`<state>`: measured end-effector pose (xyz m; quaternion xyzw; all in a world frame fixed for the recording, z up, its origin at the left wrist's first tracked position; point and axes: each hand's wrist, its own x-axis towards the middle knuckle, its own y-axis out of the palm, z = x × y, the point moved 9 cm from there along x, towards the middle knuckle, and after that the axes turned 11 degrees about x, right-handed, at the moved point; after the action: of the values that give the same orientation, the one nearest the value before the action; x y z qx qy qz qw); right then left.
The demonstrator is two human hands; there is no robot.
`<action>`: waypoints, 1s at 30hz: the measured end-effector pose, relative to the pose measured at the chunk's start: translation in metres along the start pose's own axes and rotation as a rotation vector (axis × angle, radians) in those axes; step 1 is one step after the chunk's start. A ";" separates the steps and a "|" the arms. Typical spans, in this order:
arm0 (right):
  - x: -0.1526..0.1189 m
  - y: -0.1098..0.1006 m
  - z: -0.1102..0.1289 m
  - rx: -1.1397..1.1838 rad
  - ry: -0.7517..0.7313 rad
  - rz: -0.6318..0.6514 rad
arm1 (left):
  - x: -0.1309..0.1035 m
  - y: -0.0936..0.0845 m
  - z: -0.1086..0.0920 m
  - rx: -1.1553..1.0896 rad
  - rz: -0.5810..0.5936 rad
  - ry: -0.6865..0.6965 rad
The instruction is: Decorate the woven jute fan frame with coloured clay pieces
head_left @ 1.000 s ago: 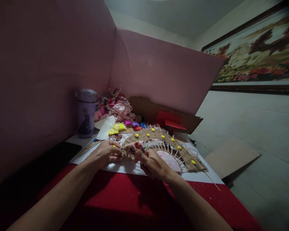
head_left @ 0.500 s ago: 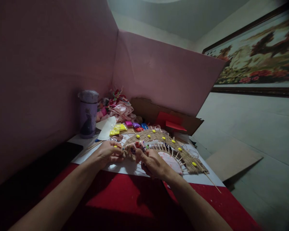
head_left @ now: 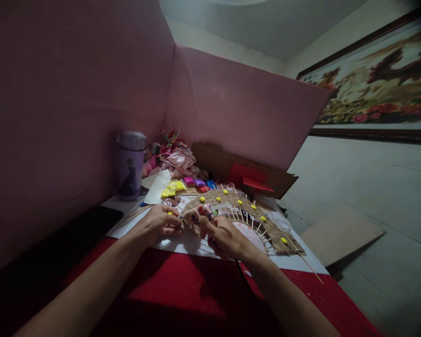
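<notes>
On the purple, lidded, cylindrical tumbler (head_left: 130, 168) I make out a dark-gowned figure but no readable lettering. Both forearms stretch over the red-covered surface (head_left: 171, 281): the left hand (head_left: 161, 222) curls its fingertips against the left end of the brown, arched, twine-woven panel (head_left: 245, 208) lying there; the right hand (head_left: 226, 235), thumb uppermost, pinches a multicoloured patterned piece (head_left: 205, 213) beside it.

Likely a home. A framed picture (head_left: 379, 79) hangs on the wall (head_left: 368, 175); colourful packets (head_left: 177, 186) lie on the tabletop (head_left: 161, 281).

A purple tumbler (head_left: 131, 166) (lidded) stands left; a framed picture (head_left: 375, 84) hangs right.
</notes>
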<state>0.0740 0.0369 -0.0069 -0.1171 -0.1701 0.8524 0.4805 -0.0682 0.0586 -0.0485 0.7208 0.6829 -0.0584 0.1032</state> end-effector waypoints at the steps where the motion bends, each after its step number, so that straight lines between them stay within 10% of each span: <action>1: 0.000 0.000 0.000 -0.001 0.003 0.001 | 0.000 0.000 0.000 -0.003 -0.001 0.005; 30: -0.002 0.001 -0.008 0.183 0.094 -0.014 | -0.002 -0.001 -0.001 0.004 -0.019 0.012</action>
<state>0.0772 0.0365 -0.0148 -0.1113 -0.0695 0.8544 0.5027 -0.0695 0.0572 -0.0469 0.7149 0.6901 -0.0563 0.0973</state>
